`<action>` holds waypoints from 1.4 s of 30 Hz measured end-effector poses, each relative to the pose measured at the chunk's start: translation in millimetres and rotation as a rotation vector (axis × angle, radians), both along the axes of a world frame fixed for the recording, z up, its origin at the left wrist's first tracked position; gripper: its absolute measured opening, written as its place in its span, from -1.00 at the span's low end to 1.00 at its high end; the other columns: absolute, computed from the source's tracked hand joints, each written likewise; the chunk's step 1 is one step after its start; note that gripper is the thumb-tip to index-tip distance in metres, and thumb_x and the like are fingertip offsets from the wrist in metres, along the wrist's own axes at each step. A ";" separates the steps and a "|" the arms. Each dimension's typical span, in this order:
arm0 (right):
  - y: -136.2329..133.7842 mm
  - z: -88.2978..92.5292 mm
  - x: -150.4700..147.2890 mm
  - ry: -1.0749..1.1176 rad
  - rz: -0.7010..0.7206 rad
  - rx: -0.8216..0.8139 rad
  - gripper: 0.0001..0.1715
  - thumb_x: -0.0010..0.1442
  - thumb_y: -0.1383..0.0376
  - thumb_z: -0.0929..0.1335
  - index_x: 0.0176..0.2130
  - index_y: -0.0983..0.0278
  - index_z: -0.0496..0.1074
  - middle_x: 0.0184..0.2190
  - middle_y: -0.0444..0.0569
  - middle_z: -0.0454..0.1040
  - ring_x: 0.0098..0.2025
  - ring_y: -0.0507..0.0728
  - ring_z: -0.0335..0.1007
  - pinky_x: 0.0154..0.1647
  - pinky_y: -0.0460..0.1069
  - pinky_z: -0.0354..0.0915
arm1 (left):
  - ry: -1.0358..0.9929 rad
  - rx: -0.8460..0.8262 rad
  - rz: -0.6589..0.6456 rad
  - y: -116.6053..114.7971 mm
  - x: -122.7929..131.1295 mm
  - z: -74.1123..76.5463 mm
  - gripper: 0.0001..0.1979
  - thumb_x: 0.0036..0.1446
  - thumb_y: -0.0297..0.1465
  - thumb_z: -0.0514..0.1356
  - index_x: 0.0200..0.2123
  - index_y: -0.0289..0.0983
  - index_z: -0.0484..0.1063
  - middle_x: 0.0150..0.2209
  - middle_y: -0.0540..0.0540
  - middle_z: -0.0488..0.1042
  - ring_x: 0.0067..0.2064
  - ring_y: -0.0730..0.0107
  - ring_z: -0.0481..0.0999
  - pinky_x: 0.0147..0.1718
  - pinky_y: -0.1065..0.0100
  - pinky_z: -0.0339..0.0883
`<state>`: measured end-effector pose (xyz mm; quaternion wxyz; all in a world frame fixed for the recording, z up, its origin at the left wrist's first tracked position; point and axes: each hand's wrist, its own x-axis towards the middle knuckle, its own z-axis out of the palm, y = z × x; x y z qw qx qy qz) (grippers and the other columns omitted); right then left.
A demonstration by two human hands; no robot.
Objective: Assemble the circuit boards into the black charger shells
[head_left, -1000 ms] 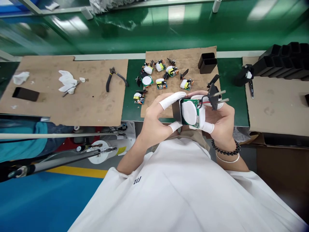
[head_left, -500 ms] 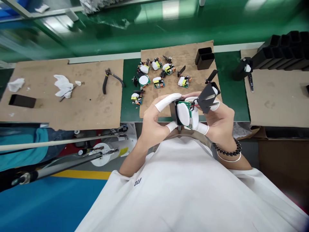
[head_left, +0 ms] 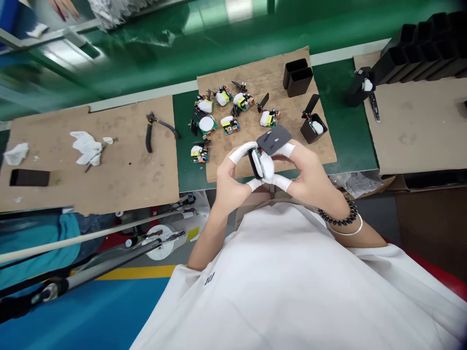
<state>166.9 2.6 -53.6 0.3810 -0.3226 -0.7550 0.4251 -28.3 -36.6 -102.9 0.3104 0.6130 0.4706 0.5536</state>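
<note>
In front of my waist, my left hand [head_left: 230, 182] grips a black plastic case [head_left: 252, 164], its fingertips in white finger cots. My right hand [head_left: 306, 167], also with white finger cots, closes on a circuit board [head_left: 268, 167] coated with white filler. Most of the board's green edge is hidden, and its near end sits inside the mouth of the case. A flat black end cap [head_left: 274, 140] rises above the board, close to my right fingers. Beyond that hand stands another black case [head_left: 314, 129] with a filler-coated board inside and its cap sticking up.
Several circuit boards [head_left: 229, 125] lie on the middle cardboard sheet [head_left: 251, 133]. Two black cases [head_left: 299, 82] stand behind them. Cutting pliers [head_left: 150, 131] and a white cloth [head_left: 86, 147] rest at left. Stacked black cases [head_left: 392, 61] and a knife [head_left: 374, 108] are at right.
The board has gone deeper into the case, and my right hand has come closer to my left. The end cap has swung leftward over the board. The camera view has shifted a little.
</note>
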 end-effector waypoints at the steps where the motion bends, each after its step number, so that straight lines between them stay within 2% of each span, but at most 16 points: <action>1: 2.7 -2.7 -0.3 -0.040 0.025 -0.025 -0.49 0.15 0.30 0.53 0.10 0.18 0.51 0.12 0.08 0.56 0.17 0.35 0.52 0.20 0.23 0.49 | -0.034 -0.068 -0.001 3.5 -1.1 -10.9 -0.31 -0.04 -0.21 0.53 0.18 -0.14 0.50 0.18 -0.14 0.58 0.25 0.00 0.55 0.33 0.02 0.37; 4: 10.0 -5.9 4.1 -0.121 0.090 -0.121 -0.32 0.14 0.24 0.56 0.21 0.19 0.42 0.19 0.11 0.52 0.23 0.36 0.48 0.25 0.25 0.46 | -0.157 -0.311 -0.051 12.4 -3.9 -37.1 -0.12 -0.29 -0.09 0.61 0.13 -0.26 0.52 0.16 -0.28 0.59 0.22 -0.11 0.57 0.30 -0.05 0.40; 6: 14.0 -3.5 10.0 -0.125 0.069 -0.156 -0.39 0.14 0.20 0.56 0.14 0.19 0.45 0.16 0.09 0.54 0.21 0.34 0.50 0.25 0.26 0.47 | -0.227 -0.433 -0.142 15.0 -5.4 -43.9 -0.07 -0.40 -0.08 0.64 0.10 -0.25 0.53 0.12 -0.29 0.61 0.20 -0.13 0.59 0.28 -0.10 0.42; 9: 20.8 2.2 16.5 -0.012 -0.019 -0.139 -0.55 0.09 0.20 0.59 -0.05 0.17 0.48 0.21 0.06 0.52 0.28 0.32 0.46 0.29 0.24 0.45 | -0.280 -0.495 -0.279 14.0 -7.5 -39.2 -0.11 -0.48 -0.08 0.66 0.02 -0.22 0.59 0.04 -0.24 0.66 0.14 -0.11 0.63 0.21 -0.11 0.49; 12: 29.0 4.7 16.5 0.150 -0.043 -0.135 -0.50 0.01 0.18 0.63 -0.08 0.11 0.49 0.24 0.00 0.51 0.28 0.30 0.48 0.27 0.21 0.49 | -0.303 -0.506 -0.334 11.3 -7.9 -30.4 -0.14 -0.52 -0.01 0.65 -0.07 -0.24 0.62 -0.03 -0.21 0.68 0.08 -0.12 0.66 0.12 -0.09 0.56; 15: 33.7 4.8 14.3 0.147 -0.013 -0.184 -0.74 0.13 0.17 0.57 -0.17 0.13 0.57 -0.05 -0.06 0.68 0.01 0.24 0.65 0.10 0.17 0.60 | -0.307 -0.507 -0.340 10.0 -6.6 -28.4 -0.14 -0.54 0.03 0.64 -0.09 -0.23 0.63 -0.05 -0.19 0.68 0.05 -0.10 0.67 0.10 -0.07 0.57; 17: 33.0 5.0 13.6 0.074 0.002 -0.194 -0.87 0.19 0.22 0.52 -0.22 0.17 0.63 -0.17 -0.07 0.72 -0.10 0.21 0.68 0.03 0.13 0.62 | -0.304 -0.496 -0.310 9.9 -4.8 -30.7 -0.16 -0.49 -0.02 0.64 -0.06 -0.23 0.61 -0.03 -0.20 0.68 0.07 -0.08 0.66 0.13 -0.07 0.55; 18: 31.5 5.1 13.3 0.033 -0.005 -0.182 -0.87 0.18 0.25 0.52 -0.21 0.18 0.65 -0.18 -0.06 0.73 -0.11 0.21 0.69 0.03 0.12 0.63 | -0.296 -0.487 -0.277 10.0 -3.5 -32.3 -0.18 -0.43 -0.07 0.64 -0.03 -0.23 0.60 -0.01 -0.20 0.67 0.09 -0.07 0.65 0.16 -0.08 0.52; 21: 25.1 4.2 11.7 -0.050 -0.089 -0.122 -0.76 0.14 0.29 0.54 -0.13 0.20 0.68 -0.12 -0.05 0.74 -0.11 0.22 0.70 0.02 0.12 0.63 | -0.187 -0.399 -0.071 11.2 3.0 -36.1 -0.26 -0.24 -0.31 0.58 0.09 -0.24 0.55 0.08 -0.21 0.63 0.16 -0.03 0.60 0.27 -0.09 0.41; 23: 21.2 2.4 9.2 -0.089 -0.158 -0.069 -0.77 0.16 0.32 0.50 -0.13 0.20 0.69 -0.13 -0.05 0.74 -0.13 0.22 0.71 -0.01 0.11 0.64 | -0.071 -0.306 0.074 13.1 9.3 -37.6 -0.31 -0.17 -0.43 0.50 0.12 -0.24 0.53 0.11 -0.20 0.61 0.18 0.01 0.58 0.26 -0.04 0.41; 25: 18.4 -0.1 5.7 -0.138 -0.227 -0.002 -0.77 0.20 0.36 0.45 -0.15 0.20 0.69 -0.13 -0.04 0.74 -0.12 0.22 0.71 -0.03 0.12 0.63 | 0.021 -0.237 0.151 15.9 15.9 -39.4 -0.35 -0.13 -0.48 0.45 0.12 -0.24 0.52 0.10 -0.18 0.61 0.15 0.05 0.59 0.22 0.01 0.44; 30: 13.6 -12.9 -6.4 -0.273 -0.346 0.129 -0.81 0.21 0.29 0.49 -0.14 0.23 0.67 -0.12 0.05 0.73 -0.11 0.26 0.69 -0.01 0.14 0.59 | 0.123 -0.148 0.245 23.6 25.8 -50.0 -0.38 -0.08 -0.51 0.42 0.13 -0.25 0.50 0.09 -0.19 0.61 0.15 0.05 0.58 0.20 0.03 0.44; 36: 4.0 -31.6 -20.4 -0.513 -0.482 0.392 -0.82 0.32 0.33 0.38 -0.17 0.25 0.62 -0.19 0.08 0.70 -0.20 0.24 0.62 -0.23 0.07 0.46 | 0.176 -0.080 0.298 25.2 28.0 -62.6 -0.38 -0.03 -0.48 0.40 0.16 -0.24 0.47 0.08 -0.20 0.59 0.13 0.05 0.58 0.17 0.06 0.46; 42: 4.1 -31.9 -27.2 -0.647 -0.463 0.544 -0.79 0.25 0.44 0.32 -0.24 0.29 0.57 -0.29 0.09 0.60 -0.32 0.22 0.49 -0.33 0.05 0.33 | 0.168 -0.075 0.321 24.4 28.4 -67.5 -0.37 -0.04 -0.47 0.39 0.16 -0.20 0.46 0.08 -0.17 0.59 0.13 0.06 0.58 0.16 0.08 0.46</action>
